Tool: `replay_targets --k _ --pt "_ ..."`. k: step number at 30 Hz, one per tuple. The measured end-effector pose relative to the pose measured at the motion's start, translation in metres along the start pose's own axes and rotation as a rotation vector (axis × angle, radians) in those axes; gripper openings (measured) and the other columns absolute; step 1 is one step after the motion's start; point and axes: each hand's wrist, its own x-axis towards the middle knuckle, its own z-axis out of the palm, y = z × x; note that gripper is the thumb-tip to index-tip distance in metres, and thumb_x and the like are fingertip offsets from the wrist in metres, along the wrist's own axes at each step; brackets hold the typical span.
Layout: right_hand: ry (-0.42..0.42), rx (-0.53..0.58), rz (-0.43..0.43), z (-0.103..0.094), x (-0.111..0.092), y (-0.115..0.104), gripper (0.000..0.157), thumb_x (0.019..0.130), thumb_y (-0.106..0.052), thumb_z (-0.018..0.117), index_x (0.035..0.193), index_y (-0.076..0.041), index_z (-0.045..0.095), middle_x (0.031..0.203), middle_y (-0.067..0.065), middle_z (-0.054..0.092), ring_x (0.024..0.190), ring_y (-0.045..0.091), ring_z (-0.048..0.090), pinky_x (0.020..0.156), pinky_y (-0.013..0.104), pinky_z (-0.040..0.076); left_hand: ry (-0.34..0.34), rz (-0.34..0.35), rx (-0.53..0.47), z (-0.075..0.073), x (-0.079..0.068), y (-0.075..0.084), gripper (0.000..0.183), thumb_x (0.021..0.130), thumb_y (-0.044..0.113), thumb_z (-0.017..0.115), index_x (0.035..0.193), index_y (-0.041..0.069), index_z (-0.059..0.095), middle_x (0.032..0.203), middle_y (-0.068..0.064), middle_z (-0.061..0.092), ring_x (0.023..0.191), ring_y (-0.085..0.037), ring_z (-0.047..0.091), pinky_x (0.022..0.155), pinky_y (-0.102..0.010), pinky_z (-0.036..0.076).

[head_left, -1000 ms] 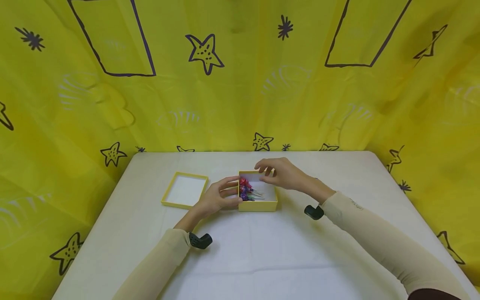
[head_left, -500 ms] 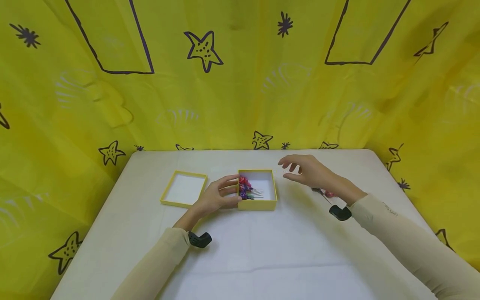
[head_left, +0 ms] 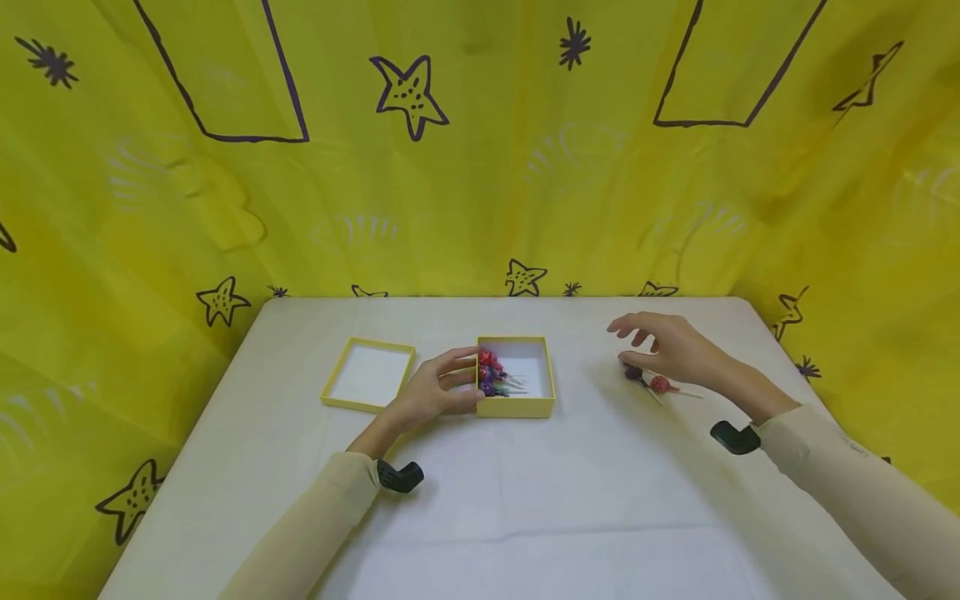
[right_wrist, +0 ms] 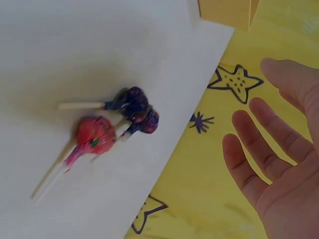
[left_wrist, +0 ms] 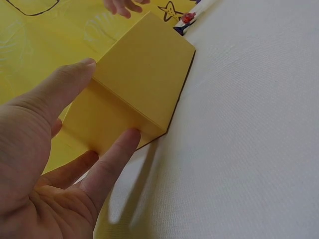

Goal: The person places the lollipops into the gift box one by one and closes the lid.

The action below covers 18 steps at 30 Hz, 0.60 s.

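A yellow cloth (head_left: 480, 183) printed with dark starfish hangs behind and around a white-covered bench (head_left: 585, 492). Two pale sleeves, left (head_left: 322, 521) and right (head_left: 862, 483), reach in over it, each with a black wrist device beside its cuff, one at the left (head_left: 401, 477) and one at the right (head_left: 736, 437).

Near the middle of the bench stands the yellow box (head_left: 515, 408), upright and open at the top. Its shallow lid (head_left: 368, 374) lies off to the left, white inside facing up.

The left hand (head_left: 431, 387) is spread against the box's left end, fingers on the wall and thumb at the near corner. The right hand (head_left: 663, 342) hovers to the right of the box, fingers apart and loosely bent, holding nothing.

Inside the box, wrapped lollipops (head_left: 489, 371) bunch along the left wall, sticks pointing right; their number is hard to tell. Three more lie loose on the bench below the right hand: a red lollipop (right_wrist: 95, 135) and two dark ones, one (right_wrist: 133, 102) touching or nearly touching the other (right_wrist: 149, 122).

The step in hand looks like reaching for a loose lollipop while the left hand steadies the box. The next move seems to call for lowering the right hand and pinching just one, without dragging its close neighbours.
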Motion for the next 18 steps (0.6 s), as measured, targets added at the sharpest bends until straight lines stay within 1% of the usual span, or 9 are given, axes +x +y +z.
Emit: replay_targets --k 3,5,7,10,12,15,18 --pt "-0.005 -0.010 0.019 -0.002 -0.007 0.005 0.043 0.087 -0.004 0.082 0.126 -0.008 0.067 0.114 0.009 0.072 0.093 0.027 0.069 0.070 0.038 0.059 0.003 0.003 0.006 0.000 0.001 0.000 0.077 0.089 0.011 0.082 0.155 0.023 0.046 0.155 -0.014 0.046 0.140 -0.033 0.050 0.105 -0.039 0.051" --pt "-0.027 -0.007 0.046 -0.004 -0.012 0.007 0.044 0.087 -0.005 0.082 0.128 -0.008 0.066 0.117 0.011 0.071 0.095 0.028 0.068 0.070 0.034 0.058 0.004 0.008 0.009 0.000 0.002 0.000 0.077 0.089 0.010 0.082 0.155 0.023 0.046 0.155 -0.014 0.046 0.139 -0.033 0.050 0.105 -0.039 0.051" --pt "-0.057 0.008 0.078 -0.005 -0.017 0.008 0.045 0.089 -0.008 0.081 0.131 -0.008 0.065 0.122 0.013 0.070 0.098 0.029 0.067 0.072 0.033 0.058 0.004 0.015 0.015 0.000 0.002 0.000 0.077 0.089 0.010 0.082 0.155 0.022 0.046 0.155 -0.014 0.046 0.139 -0.033 0.051 0.105 -0.039 0.051" --pt "-0.094 0.039 0.112 -0.004 -0.026 0.012 0.046 0.092 -0.011 0.078 0.135 -0.008 0.062 0.128 0.016 0.067 0.103 0.032 0.066 0.075 0.034 0.058 -0.003 0.025 0.009 -0.001 0.002 -0.001 0.077 0.089 0.009 0.081 0.156 0.021 0.045 0.155 -0.015 0.046 0.139 -0.034 0.051 0.104 -0.039 0.052" --pt "-0.104 0.051 0.123 -0.001 -0.031 0.017 0.047 0.093 -0.012 0.078 0.136 -0.008 0.061 0.128 0.016 0.065 0.103 0.032 0.065 0.075 0.035 0.058 -0.004 0.026 0.006 -0.001 0.002 -0.001 0.077 0.089 0.009 0.081 0.156 0.021 0.045 0.155 -0.015 0.046 0.139 -0.034 0.050 0.105 -0.039 0.052" --pt "-0.108 0.049 0.134 0.004 -0.040 0.024 0.048 0.092 -0.013 0.079 0.136 -0.007 0.061 0.122 0.018 0.065 0.101 0.032 0.065 0.074 0.037 0.057 -0.003 0.020 -0.001 -0.001 0.002 -0.001 0.077 0.089 0.009 0.081 0.156 0.021 0.045 0.154 -0.015 0.046 0.139 -0.033 0.050 0.105 -0.040 0.051" --pt "-0.091 0.025 0.121 0.008 -0.047 0.031 0.048 0.089 -0.013 0.081 0.133 -0.005 0.062 0.113 0.017 0.065 0.095 0.031 0.065 0.075 0.044 0.057 0.000 0.012 0.004 -0.001 0.001 -0.001 0.077 0.089 0.010 0.082 0.156 0.021 0.045 0.155 -0.014 0.047 0.139 -0.033 0.050 0.107 -0.040 0.050"
